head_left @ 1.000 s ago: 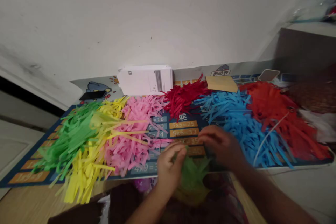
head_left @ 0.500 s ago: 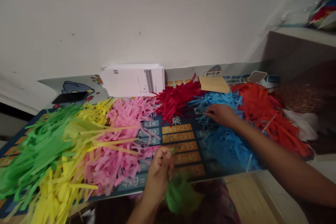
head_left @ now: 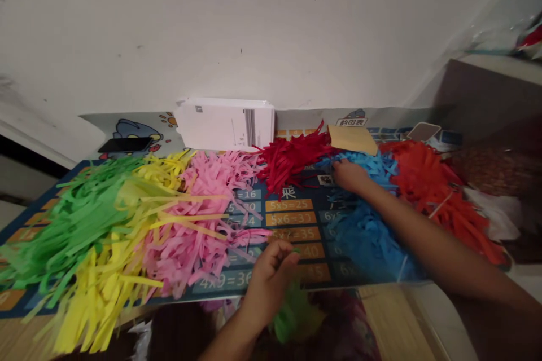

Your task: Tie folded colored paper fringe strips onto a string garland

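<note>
My left hand (head_left: 275,276) is closed at the table's front edge, its fingers around the top of a bunch of green paper strips (head_left: 292,310). The strips hang blurred below the edge, with some yellow among them. Farther back, my right hand (head_left: 350,176) reaches into the pile of blue paper strips (head_left: 368,231). Its fingers are pinched together at the upper part of that pile, on blue strips; the fingertips are partly hidden. Dark red strips (head_left: 290,161) lie just left of this hand, and a tan paper sheet (head_left: 352,139) lies behind it.
Green strips (head_left: 84,220), yellow strips (head_left: 97,293) and pink strips (head_left: 190,237) cover the table's left side. Orange-red strips (head_left: 436,192) lie at right. A white box (head_left: 224,124) leans on the wall, near a dark phone (head_left: 126,145). A printed times-table mat (head_left: 292,220) lies underneath.
The view has shifted slightly. My right hand has moved a little back within the blue strips, uncovering a small printed label to its left. My left hand still holds the green bunch, slightly lower.
</note>
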Available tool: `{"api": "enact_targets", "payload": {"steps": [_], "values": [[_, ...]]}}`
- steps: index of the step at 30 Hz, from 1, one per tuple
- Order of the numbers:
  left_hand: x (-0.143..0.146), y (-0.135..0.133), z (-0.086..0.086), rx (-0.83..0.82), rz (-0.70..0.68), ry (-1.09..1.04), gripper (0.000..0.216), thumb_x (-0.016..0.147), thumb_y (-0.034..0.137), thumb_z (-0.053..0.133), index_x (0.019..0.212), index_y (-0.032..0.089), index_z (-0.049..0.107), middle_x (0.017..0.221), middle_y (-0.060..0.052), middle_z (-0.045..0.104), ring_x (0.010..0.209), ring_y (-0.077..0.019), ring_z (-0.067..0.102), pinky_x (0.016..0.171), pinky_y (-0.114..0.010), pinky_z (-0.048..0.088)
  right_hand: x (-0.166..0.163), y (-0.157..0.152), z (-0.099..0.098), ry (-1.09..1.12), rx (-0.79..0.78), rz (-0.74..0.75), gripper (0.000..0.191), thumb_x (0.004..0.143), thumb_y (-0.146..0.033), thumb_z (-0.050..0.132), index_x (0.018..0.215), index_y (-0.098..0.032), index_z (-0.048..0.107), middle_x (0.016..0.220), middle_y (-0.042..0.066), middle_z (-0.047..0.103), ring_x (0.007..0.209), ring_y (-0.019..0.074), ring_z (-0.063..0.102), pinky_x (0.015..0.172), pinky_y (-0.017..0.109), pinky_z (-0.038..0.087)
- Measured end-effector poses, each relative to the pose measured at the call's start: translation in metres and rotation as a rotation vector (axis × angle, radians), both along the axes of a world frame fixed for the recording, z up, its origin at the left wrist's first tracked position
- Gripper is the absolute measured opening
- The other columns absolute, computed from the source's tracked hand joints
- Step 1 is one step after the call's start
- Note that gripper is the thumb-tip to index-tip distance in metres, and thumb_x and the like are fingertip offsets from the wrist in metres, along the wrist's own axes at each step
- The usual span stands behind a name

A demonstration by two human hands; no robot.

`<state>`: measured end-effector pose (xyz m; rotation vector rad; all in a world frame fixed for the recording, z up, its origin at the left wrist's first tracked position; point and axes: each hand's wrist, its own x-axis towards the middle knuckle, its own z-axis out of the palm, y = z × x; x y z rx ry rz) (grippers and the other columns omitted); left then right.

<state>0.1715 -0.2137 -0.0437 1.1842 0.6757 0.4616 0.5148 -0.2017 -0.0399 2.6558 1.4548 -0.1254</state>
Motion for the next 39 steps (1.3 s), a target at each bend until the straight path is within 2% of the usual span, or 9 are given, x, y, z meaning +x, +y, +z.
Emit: {"api": "enact_targets", "payload": {"steps": [4,8,13,18,23,25,32,35,39], "values": [[0.001,0.002,0.001,0.036,-0.028,0.028,0.042,0.08,0.056,0.071,0.077,0.017,0.056,0.062,0.007,0.039,0.053,-0.007,0.03,0.049,-0.019,0.025,0.0,0.008,0.005,0.073,0.002,0.112,0.04,0.094,-0.014,0.045,0.128,-0.017,0.065,0.127,0.015,0.067,0.114,0.0244,0.063,0.093,0.029,0.045],[0.0,0.002,-0.001,0.09,-0.035,0.032,0.037,0.084,0.052,0.067,0.077,0.017,0.058,0.061,0.007,0.039,0.053,-0.0073,0.03,0.05,-0.019,0.026,0.0,0.009,0.01,0.118,0.006,0.174,0.035,0.093,-0.017,0.052,0.124,-0.018,0.069,0.115,0.009,0.073,0.106,0.0213,0.066,0.086,0.025,0.046],[0.003,0.003,0.0,0.22,-0.112,0.029,0.035,0.091,0.046,0.057,0.075,0.016,0.064,0.059,0.003,0.048,0.056,-0.0105,0.042,0.057,-0.023,0.034,-0.014,0.014,0.004,0.119,0.061,0.211,0.025,0.093,-0.022,0.054,0.106,-0.019,0.076,0.11,0.009,0.074,0.102,0.0217,0.066,0.082,0.026,0.046],[0.009,0.015,0.0,0.367,-0.028,0.055,0.037,0.091,0.044,0.059,0.069,0.016,0.067,0.062,0.0,0.052,0.063,-0.0126,0.047,0.062,-0.024,0.037,-0.021,0.018,0.014,0.122,0.157,0.175,0.024,0.089,-0.015,0.054,0.099,-0.016,0.076,0.104,0.012,0.075,0.097,0.0245,0.068,0.081,0.03,0.046],[0.011,0.017,-0.004,0.149,0.055,0.03,0.039,0.083,0.052,0.068,0.091,0.014,0.072,0.065,0.002,0.055,0.056,-0.0088,0.044,0.054,-0.021,0.034,-0.07,-0.032,0.041,0.232,0.334,0.24,0.019,0.091,-0.025,0.058,0.096,-0.021,0.076,0.1,0.007,0.076,0.094,0.0219,0.068,0.082,0.03,0.048],[0.012,0.013,-0.002,0.094,0.079,-0.005,0.04,0.08,0.051,0.072,0.095,0.014,0.07,0.066,0.003,0.057,0.054,-0.0082,0.045,0.052,-0.02,0.034,-0.106,-0.063,0.042,0.528,0.583,0.314,0.018,0.09,-0.036,0.062,0.091,-0.024,0.076,0.095,0.004,0.076,0.087,0.0206,0.068,0.079,0.031,0.051],[0.014,-0.003,0.007,0.233,0.017,-0.059,0.024,0.084,0.038,0.069,0.079,0.015,0.069,0.065,0.0,0.063,0.055,-0.009,0.052,0.054,-0.02,0.04,-0.197,-0.117,-0.01,1.209,1.068,-0.252,0.023,0.071,-0.042,0.082,0.083,-0.024,0.075,0.08,0.003,0.076,0.075,0.0201,0.072,0.071,0.032,0.058],[0.012,-0.005,0.01,0.414,0.017,-0.022,0.018,0.087,0.031,0.068,0.079,0.015,0.073,0.068,-0.002,0.069,0.06,-0.0111,0.058,0.057,-0.021,0.044,-0.207,-0.12,-0.021,1.276,1.121,-0.396,0.027,0.066,-0.041,0.086,0.082,-0.023,0.075,0.078,0.003,0.076,0.073,0.0198,0.071,0.068,0.032,0.058],[0.009,-0.009,0.012,0.761,0.059,0.008,0.012,0.089,0.022,0.067,0.084,0.018,0.077,0.078,-0.004,0.077,0.072,-0.0154,0.069,0.069,-0.024,0.052,-0.212,-0.126,-0.015,1.194,1.141,-0.385,0.023,0.067,-0.04,0.085,0.075,-0.022,0.074,0.074,0.003,0.075,0.068,0.0185,0.069,0.065,0.031,0.057]]}}
